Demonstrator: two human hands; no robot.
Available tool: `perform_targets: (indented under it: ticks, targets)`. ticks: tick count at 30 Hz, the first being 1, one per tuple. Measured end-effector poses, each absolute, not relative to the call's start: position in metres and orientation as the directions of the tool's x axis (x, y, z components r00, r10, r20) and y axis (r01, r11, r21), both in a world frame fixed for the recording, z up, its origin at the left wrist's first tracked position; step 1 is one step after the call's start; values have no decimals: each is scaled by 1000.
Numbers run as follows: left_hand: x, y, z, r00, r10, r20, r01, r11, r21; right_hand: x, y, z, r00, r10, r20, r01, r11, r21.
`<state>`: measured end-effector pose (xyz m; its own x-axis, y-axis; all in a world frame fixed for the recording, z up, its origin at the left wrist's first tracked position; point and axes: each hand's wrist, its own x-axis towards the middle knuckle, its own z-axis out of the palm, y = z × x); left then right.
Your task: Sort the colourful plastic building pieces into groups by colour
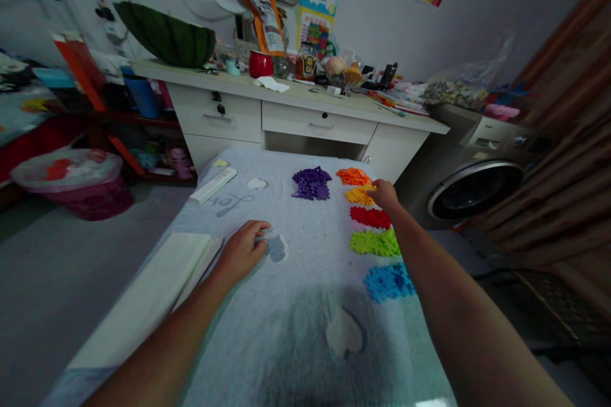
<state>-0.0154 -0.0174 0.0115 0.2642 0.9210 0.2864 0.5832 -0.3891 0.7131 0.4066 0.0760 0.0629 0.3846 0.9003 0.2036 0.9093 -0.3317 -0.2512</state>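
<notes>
At the right edge of the cloth-covered table, my right hand (384,194) reaches into a pile of yellow-orange plastic pieces (359,196). Its fingertips are closed and seem to pinch one small piece there. My left hand (246,245) rests on the cloth (305,267), holding nothing, with thumb and fingers apart. Small notched pieces lie sorted by colour: orange pieces (353,176) farthest, then red pieces (370,217), green pieces (375,243) and blue pieces (389,282) nearest me. A purple pile (312,183) sits apart, left of the orange one.
A long white box (214,185) and a folded white board (143,299) lie along the table's left side. Behind stands a cluttered white desk (305,121) with a watermelon piece (167,35). A washing machine (472,165) is to the right, a pink bin (81,184) left.
</notes>
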Motion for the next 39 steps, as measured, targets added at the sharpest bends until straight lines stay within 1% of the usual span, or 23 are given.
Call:
perform_targets:
  ticks: [4, 7, 10, 13, 15, 18, 20, 22, 24, 29, 33, 39]
  targets:
    - [-15, -18, 13, 270, 928, 257, 592, -371, 716, 404, 75, 62, 389, 891, 235, 910, -333, -247]
    - [-15, -18, 14, 281, 928, 245, 594, -368, 715, 397, 70, 67, 386, 885, 260, 908, -315, -274]
    - [-15, -18, 14, 286, 926, 248, 595, -374, 711, 380, 58, 73, 326, 882, 340, 923, -219, -316]
    - [-15, -18, 13, 286, 922, 262, 591, -385, 709, 349, 35, 74, 181, 911, 370, 936, -45, -348]
    - [-15, -18, 13, 286, 919, 271, 590, -392, 706, 321, 13, 72, 32, 936, 350, 927, 103, -361]
    - [-15, -18, 12, 287, 915, 284, 592, -403, 698, 275, -24, 63, -180, 941, 286, 869, 288, -402]
    - [-15, -18, 11, 289, 910, 296, 594, -413, 690, 247, -47, 56, -279, 936, 214, 842, 346, -414]
    - [-15, -19, 10, 295, 905, 306, 601, -424, 677, 226, -64, 48, -322, 931, 172, 843, 365, -396]
    - [-15, -19, 10, 308, 899, 311, 608, -438, 662, 212, -74, 41, -321, 935, 151, 861, 354, -364]
    - [-16, -20, 7, 346, 881, 324, 634, -474, 611, 200, -81, 26, -253, 948, 194, 906, 302, -297]
    - [-16, -20, 5, 371, 866, 335, 650, -500, 573, 200, -81, 23, -235, 947, 219, 908, 294, -300]
    - [-13, -20, 2, 384, 859, 340, 682, -512, 522, 202, -80, 24, -236, 949, 210, 904, 294, -311]
